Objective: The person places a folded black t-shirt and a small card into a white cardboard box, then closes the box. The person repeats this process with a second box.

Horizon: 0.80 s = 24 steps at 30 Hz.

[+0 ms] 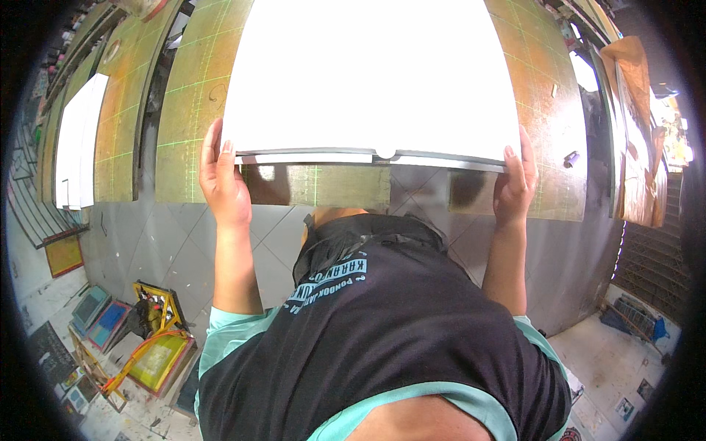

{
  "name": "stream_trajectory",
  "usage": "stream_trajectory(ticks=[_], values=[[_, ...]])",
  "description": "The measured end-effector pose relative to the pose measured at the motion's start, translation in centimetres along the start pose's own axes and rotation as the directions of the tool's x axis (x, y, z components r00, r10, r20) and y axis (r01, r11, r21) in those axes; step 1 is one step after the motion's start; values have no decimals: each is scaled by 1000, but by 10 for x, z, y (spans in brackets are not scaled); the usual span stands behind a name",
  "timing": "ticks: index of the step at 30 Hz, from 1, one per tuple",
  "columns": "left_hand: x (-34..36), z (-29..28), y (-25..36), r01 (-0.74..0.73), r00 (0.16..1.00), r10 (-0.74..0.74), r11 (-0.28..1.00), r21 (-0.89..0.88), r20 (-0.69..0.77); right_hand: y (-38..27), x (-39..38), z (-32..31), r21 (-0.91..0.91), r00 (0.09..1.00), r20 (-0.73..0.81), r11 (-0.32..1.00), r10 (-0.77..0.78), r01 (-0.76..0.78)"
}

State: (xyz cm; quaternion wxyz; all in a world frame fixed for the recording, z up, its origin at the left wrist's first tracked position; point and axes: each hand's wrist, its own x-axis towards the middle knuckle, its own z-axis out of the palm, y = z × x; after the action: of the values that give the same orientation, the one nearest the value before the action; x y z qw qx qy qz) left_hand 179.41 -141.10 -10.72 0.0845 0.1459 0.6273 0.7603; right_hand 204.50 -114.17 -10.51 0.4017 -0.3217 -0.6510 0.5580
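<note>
A broad white sheet (371, 81), bright with glare, lies over a worn board with green grid lines (184, 132). Along its near edge runs a narrow pale strip (309, 158) with a dark line and a rounded notch near the middle. My left hand (226, 180) grips the near left corner of the sheet, thumb on top. My right hand (515, 180) holds the near right corner the same way, fingers along the side. A small dark cylindrical object (571, 159) rests on the board to the right of my right hand.
At left are another gridded board (118, 147) and a narrow white sheet (77, 147). Brown paper (632, 147) hangs at right. Below are a tiled floor (147, 242) and, at lower left, framed screens (162, 360) with several leaning items.
</note>
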Motion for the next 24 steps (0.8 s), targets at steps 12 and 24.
stream_trajectory(ticks=[12,24], values=[[-3,-2,-7,23,999,-25,999,45,42,8,-1,-9,85,994,22,990,109,-110],[-4,-3,-7,7,998,-11,998,63,63,4,-4,-3,98,995,22,991,93,-95]])
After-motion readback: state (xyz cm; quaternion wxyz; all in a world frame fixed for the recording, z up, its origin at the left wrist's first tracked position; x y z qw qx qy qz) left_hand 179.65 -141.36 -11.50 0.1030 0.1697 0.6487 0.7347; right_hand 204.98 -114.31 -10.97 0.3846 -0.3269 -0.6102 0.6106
